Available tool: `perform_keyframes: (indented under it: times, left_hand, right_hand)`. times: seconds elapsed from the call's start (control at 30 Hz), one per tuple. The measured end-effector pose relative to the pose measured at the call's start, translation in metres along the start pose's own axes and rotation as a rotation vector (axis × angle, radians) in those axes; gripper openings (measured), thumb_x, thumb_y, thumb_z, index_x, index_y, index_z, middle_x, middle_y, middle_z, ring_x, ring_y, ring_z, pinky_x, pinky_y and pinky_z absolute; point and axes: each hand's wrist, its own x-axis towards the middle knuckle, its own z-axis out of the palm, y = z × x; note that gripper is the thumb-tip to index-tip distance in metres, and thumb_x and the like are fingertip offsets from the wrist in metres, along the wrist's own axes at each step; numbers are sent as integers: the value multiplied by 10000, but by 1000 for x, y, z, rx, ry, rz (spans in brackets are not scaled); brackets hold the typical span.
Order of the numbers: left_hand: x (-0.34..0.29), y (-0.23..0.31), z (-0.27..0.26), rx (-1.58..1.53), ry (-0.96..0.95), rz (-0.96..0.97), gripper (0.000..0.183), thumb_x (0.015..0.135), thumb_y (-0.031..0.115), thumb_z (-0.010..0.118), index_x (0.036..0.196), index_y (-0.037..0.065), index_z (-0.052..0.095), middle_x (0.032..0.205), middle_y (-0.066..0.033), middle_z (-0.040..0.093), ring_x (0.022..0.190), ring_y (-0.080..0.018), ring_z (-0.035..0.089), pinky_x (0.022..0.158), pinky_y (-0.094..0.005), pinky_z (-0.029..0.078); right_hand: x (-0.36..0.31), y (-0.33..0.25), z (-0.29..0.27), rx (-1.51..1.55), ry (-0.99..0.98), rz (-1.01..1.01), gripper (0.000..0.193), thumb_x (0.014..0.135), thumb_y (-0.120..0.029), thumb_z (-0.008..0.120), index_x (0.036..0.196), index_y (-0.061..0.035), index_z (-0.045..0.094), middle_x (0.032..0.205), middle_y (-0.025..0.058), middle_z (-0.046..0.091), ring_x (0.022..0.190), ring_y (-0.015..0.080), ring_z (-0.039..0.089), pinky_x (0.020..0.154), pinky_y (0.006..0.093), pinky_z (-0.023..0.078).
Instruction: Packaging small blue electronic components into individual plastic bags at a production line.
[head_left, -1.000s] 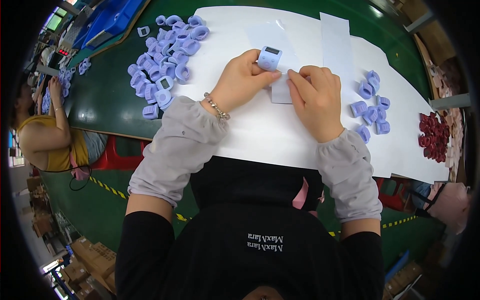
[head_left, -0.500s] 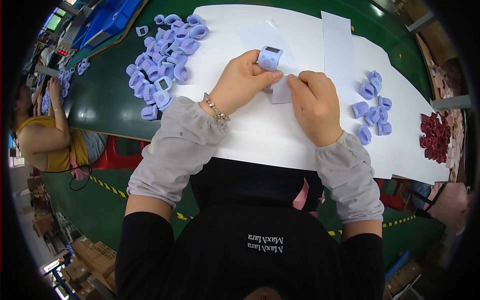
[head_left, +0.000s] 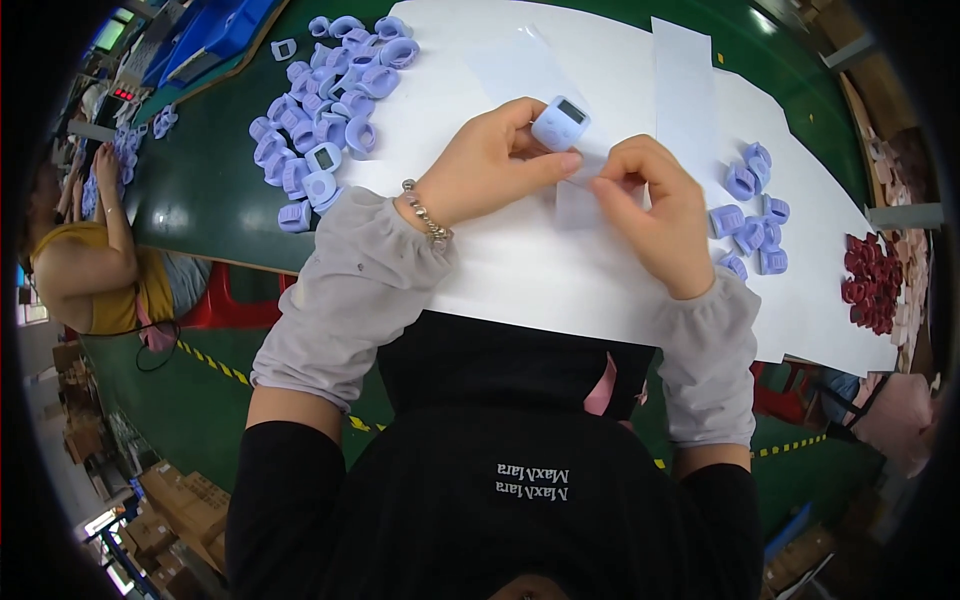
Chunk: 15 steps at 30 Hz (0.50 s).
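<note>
My left hand (head_left: 490, 165) is closed round a pale lilac-blue finger counter (head_left: 561, 124) with a small dark screen, held tilted above the white paper. Close by on the right, my right hand (head_left: 655, 205) pinches thumb and finger together at a small translucent film piece (head_left: 574, 208), blurred and partly hidden. A large pile of similar finger counters (head_left: 330, 128) lies to the left, some with their screens showing. To the right sits a smaller group of lilac counters (head_left: 750, 234) on the paper.
White paper (head_left: 520, 270) covers much of the dark green table (head_left: 215, 205). A clear sheet (head_left: 515, 70) and a white strip (head_left: 683, 90) lie beyond my hands. Dark red pieces (head_left: 870, 285) sit far right. A person in a yellow top (head_left: 105, 265) works at far left.
The finger counter has moved slightly right and tilted with my left fingers. My right hand has shifted a little to the right, and the film piece with it.
</note>
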Motion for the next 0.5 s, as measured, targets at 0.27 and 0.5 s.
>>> perform_keyframes:
  times: [0.27,0.5]
  left_hand:
    - [-3,4,10,24,-16,190,289,887,145,660,1133,0,620,998,-56,667,906,-116,620,784,-239,492]
    - [-3,8,12,106,2,205,270,876,139,663,1109,3,642,939,-54,681,846,-108,629,740,-240,501]
  right_hand:
    - [4,-5,4,605,109,28,50,860,-9,592,908,-11,580,1143,46,528,934,103,488,846,244,386]
    - [4,-4,6,531,113,3,62,849,-5,611,903,-3,580,1141,45,524,896,94,494,790,230,396]
